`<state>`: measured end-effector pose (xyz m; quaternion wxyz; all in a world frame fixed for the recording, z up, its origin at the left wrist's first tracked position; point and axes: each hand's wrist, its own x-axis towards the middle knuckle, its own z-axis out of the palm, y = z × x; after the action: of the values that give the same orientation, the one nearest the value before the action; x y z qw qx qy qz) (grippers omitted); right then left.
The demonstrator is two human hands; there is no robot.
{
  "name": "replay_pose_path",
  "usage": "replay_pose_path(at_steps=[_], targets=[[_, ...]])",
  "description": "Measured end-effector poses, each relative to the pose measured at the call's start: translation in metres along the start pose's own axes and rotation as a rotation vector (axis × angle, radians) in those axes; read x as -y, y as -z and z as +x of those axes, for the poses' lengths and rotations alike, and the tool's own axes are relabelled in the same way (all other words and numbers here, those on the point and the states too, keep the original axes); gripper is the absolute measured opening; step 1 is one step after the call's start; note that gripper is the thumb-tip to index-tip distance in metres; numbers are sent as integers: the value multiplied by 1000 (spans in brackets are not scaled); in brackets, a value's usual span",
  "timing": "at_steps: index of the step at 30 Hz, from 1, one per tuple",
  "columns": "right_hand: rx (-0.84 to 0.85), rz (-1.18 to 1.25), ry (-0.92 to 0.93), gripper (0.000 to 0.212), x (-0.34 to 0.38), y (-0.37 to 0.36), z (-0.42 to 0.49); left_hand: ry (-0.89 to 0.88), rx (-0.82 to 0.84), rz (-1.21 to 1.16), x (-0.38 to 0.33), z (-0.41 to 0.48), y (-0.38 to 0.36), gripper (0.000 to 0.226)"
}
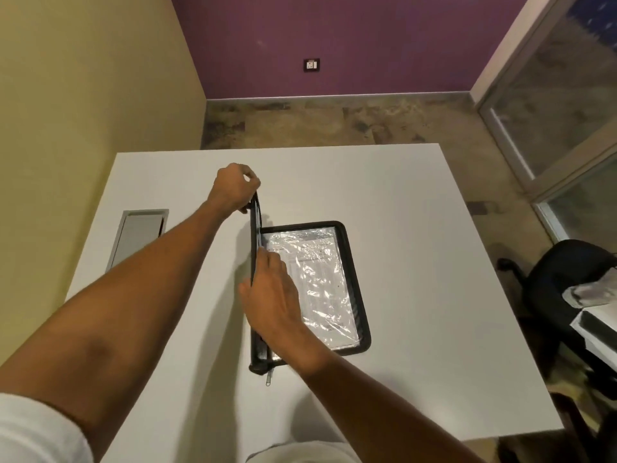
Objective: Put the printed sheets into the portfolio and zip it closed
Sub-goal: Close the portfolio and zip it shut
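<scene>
Head view, nearest first: your white sleeve (33, 429) is cut off at the lower left corner, and both bare forearms reach out over the white table (417, 262). Just past the table's near middle, a zip pull (268, 380) dangles from the near end of the black portfolio (359, 295), which lies open. Its right half rests flat on the table. The printed sheets (320, 282) sit in that half under a shiny clear sleeve, and glare makes the print unreadable.

The left cover (254, 228) stands upright, seen edge-on, so its inner face is hidden from you. Your right hand (272, 297) straddles the cover's upper edge, thumb to the left, fingers laid fairly straight down the right side. It covers the spine and the sheets' left margin. Whether it squeezes the cover or only rests against it, I cannot tell.

Farther out, your left hand (233, 188) is curled tight around the cover's far top corner, its fingertips tucked out of sight.

To the left, a grey hatch (140, 235) is set into the tabletop. A black office chair (561, 289) is cut off at the right edge. A wall socket (311, 65) sits on the purple far wall.
</scene>
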<state>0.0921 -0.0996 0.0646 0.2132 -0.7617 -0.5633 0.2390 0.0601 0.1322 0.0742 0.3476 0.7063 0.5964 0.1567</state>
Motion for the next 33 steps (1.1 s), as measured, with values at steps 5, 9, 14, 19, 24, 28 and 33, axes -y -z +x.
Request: replay_pose_path(at_steps=[5, 9, 14, 19, 24, 28, 33], targets=[[-40, 2, -73, 59, -32, 14, -1, -124, -50, 5, -8, -19, -44, 48], [-84, 20, -173, 74, -67, 24, 0, -222, 77, -53, 2, -39, -85, 41], [-113, -109, -254, 72, -118, 25, 2, -99, 231, -3, 25, -74, -145, 61], [-44, -211, -429, 72, -170, 19, 11, -56, 341, 168, 45, -107, -183, 74], [-37, -214, -434, 63, -202, 2, 12, -4, 388, 372, 46, -120, -210, 77], [58, -182, -479, 66, -217, -8, 23, 30, 427, 486, 44, -129, -231, 84], [197, -237, -411, 71, -232, -20, 16, 49, 503, 570, 45, -132, -245, 85]])
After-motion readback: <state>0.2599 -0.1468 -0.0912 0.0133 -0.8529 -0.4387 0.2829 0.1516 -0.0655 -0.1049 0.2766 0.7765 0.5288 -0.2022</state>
